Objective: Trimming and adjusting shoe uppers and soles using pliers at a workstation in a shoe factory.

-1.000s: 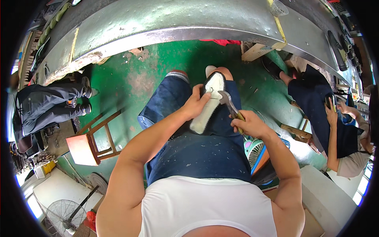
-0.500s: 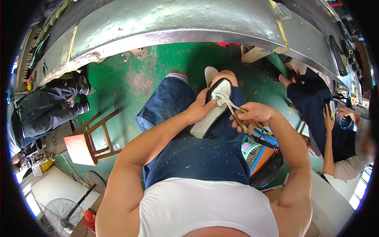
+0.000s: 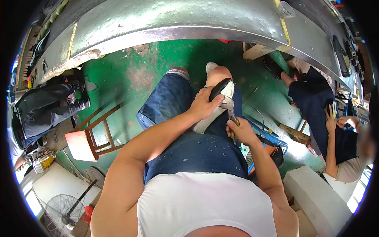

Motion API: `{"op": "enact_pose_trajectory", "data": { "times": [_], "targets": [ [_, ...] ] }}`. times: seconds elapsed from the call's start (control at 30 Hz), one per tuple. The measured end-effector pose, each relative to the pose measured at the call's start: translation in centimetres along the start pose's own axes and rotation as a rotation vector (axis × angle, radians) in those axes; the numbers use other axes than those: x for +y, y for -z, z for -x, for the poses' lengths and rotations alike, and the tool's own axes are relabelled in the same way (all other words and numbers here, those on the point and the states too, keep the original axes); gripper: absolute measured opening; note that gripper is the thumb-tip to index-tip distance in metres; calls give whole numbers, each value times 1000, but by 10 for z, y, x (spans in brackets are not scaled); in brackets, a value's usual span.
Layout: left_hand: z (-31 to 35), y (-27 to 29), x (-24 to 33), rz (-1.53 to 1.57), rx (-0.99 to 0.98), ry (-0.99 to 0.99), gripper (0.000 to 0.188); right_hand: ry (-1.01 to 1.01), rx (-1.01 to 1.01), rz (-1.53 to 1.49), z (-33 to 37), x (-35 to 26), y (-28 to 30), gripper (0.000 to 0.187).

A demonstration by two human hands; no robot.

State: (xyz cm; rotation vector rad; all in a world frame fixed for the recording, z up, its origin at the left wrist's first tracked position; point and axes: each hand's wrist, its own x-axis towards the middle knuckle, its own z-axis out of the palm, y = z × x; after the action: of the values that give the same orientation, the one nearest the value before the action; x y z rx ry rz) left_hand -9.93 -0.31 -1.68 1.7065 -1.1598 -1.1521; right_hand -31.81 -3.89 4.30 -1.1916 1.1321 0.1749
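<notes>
Above my right thigh, my left hand (image 3: 204, 104) grips a shoe (image 3: 220, 90) by its black toe part, with the fingers on one side and the thumb across it. A pale sole side (image 3: 229, 90) of the shoe faces to the right, and its whitish heel end reaches down toward my lap. My right hand (image 3: 241, 131) is closed round the handles of a pair of pincers (image 3: 231, 113). The jaws are against the shoe's edge just below my left thumb; whether they pinch material I cannot tell.
A metal-topped workbench (image 3: 173, 19) crosses the far side, with a clear plastic cup (image 3: 286, 9) on it. A wooden stool (image 3: 81, 146) lies left. A blue metal frame (image 3: 272, 137) is by my right knee. A co-worker (image 3: 316, 98) sits right; another person's legs (image 3: 51, 98) show left.
The shoe has turned in my left hand, from its pale underside facing up to its black toe side showing. My right hand and the pincers have swung inward and left, the handles now closer together.
</notes>
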Motion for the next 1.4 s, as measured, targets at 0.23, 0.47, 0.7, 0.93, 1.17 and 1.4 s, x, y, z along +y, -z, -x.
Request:
{"op": "enact_pose_trajectory", "data": {
  "times": [0.23, 0.47, 0.7, 0.93, 1.17, 1.4],
  "targets": [
    [-10, -2, 28, 312, -129, 380, 65, -134, -286, -161, 23, -21, 70, 34],
    [-11, -9, 13, 68, -94, 245, 63, 494, 200, 552, -5, -40, 42, 36],
    [4, 29, 20, 50, -140, 200, 81, 301, 229, 472, 8, -65, 67, 43],
    [-10, 123, 125, 160, 34, -227, 78, 958, 757, 906, 10, -149, 120, 34],
    [-224, 239, 284, -463, 240, -257, 87, 1109, 978, 1078, -71, -225, 176, 45],
    [-409, 202, 364, -1329, 254, -195, 81, 1134, 964, 993, -84, -235, 188, 46]
  ]
}}
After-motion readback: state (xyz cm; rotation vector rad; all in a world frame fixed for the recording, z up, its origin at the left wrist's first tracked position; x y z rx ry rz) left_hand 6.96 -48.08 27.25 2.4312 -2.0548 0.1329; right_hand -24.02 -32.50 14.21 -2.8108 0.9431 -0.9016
